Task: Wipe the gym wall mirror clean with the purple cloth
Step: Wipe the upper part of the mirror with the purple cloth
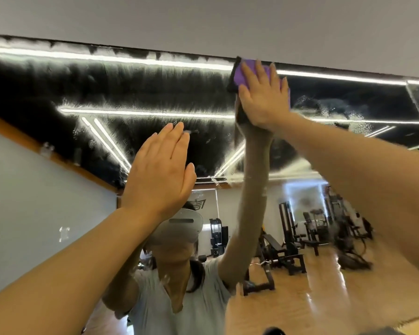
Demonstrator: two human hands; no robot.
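The wall mirror (111, 93) fills most of the head view, its upper part streaked with wet smears and droplets. At the mirror's top edge, my right hand (261, 95) presses the purple cloth (240, 74) flat against the glass with straight fingers. Only the cloth's left part shows beside and above my fingers. Lower and to the left, my left hand (160, 175) is raised with its fingers straight and together, flat at the glass, holding nothing.
A grey wall (228, 22) runs above the mirror's top edge. The glass reflects a person wearing a headset, a raised arm, gym machines and benches (288, 252) on a wooden floor, and ceiling light strips. Droplets sit on the glass at right (329, 107).
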